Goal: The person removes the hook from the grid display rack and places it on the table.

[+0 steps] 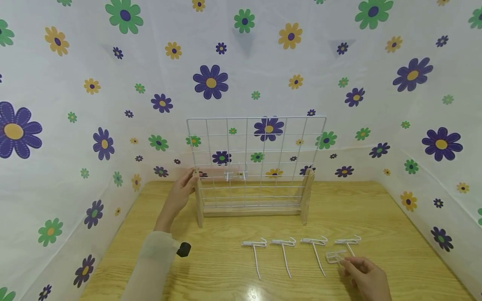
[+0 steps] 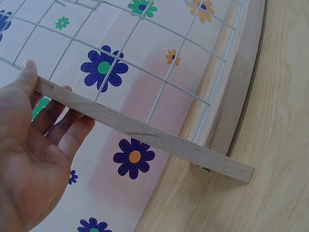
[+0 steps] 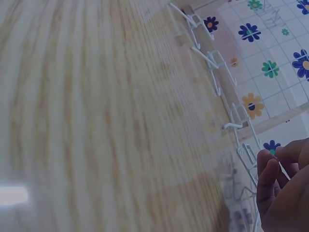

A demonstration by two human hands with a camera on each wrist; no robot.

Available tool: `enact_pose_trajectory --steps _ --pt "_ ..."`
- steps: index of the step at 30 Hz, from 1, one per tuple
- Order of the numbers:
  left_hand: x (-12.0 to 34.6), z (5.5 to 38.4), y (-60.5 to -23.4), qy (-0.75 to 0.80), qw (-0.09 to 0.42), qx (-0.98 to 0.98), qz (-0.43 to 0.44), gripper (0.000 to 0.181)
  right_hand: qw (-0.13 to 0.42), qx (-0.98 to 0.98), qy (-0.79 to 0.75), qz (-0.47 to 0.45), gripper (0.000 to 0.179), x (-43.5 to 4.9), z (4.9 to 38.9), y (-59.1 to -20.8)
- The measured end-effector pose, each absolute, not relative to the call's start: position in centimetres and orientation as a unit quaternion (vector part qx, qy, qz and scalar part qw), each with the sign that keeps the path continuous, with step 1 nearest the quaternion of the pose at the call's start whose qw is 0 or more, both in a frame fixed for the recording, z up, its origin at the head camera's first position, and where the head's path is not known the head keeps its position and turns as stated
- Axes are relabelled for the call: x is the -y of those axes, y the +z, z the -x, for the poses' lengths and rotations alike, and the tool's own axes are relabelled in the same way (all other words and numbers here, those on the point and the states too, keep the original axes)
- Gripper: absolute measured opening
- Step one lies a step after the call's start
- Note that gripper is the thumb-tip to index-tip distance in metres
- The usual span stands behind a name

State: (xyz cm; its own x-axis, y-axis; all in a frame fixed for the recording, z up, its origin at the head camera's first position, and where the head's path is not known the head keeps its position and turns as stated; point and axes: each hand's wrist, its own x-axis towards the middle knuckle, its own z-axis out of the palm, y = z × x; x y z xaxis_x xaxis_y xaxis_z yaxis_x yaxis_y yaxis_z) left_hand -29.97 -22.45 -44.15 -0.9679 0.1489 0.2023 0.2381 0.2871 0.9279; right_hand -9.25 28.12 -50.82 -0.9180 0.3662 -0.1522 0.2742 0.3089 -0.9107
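Observation:
A white wire grid panel stands upright in a wooden stand at the back of the table. My left hand grips the top of the stand's left post, thumb in front and fingers behind it in the left wrist view. With thumb and fingertips, my right hand pinches a white wire hook low over the front right of the table. Several more wire hooks lie in a row left of and behind it. Small white hooks hang on the grid, left of its middle.
The wooden table runs back to a white flowered cloth that covers the back and both sides. A dark strap piece sticks out from the left sleeve.

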Motion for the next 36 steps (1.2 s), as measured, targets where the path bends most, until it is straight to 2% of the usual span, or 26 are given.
enact_pose_trajectory --steps 7,13,18,27,36 --pt "21.7 28.3 -41.7 -0.578 0.023 0.807 0.122 0.058 0.046 0.813 0.548 0.193 0.030 -28.1 9.2 -51.0" --pt "22.4 30.0 -44.0 -0.589 0.036 0.798 0.122 0.060 0.068 0.839 0.509 0.180 0.029 -28.2 9.1 -51.5" --pt "22.5 30.1 -44.4 -0.586 0.049 0.798 0.132 0.064 0.079 0.862 0.470 0.173 0.025 -28.1 8.9 -51.3" --pt "22.6 30.1 -44.5 -0.594 0.050 0.792 0.133 0.062 0.032 0.893 0.414 0.171 0.029 -28.5 8.7 -51.0" --pt "22.2 29.5 -43.5 -0.595 0.033 0.793 0.124 0.057 0.000 0.914 0.372 0.159 0.026 -29.2 8.7 -51.8"
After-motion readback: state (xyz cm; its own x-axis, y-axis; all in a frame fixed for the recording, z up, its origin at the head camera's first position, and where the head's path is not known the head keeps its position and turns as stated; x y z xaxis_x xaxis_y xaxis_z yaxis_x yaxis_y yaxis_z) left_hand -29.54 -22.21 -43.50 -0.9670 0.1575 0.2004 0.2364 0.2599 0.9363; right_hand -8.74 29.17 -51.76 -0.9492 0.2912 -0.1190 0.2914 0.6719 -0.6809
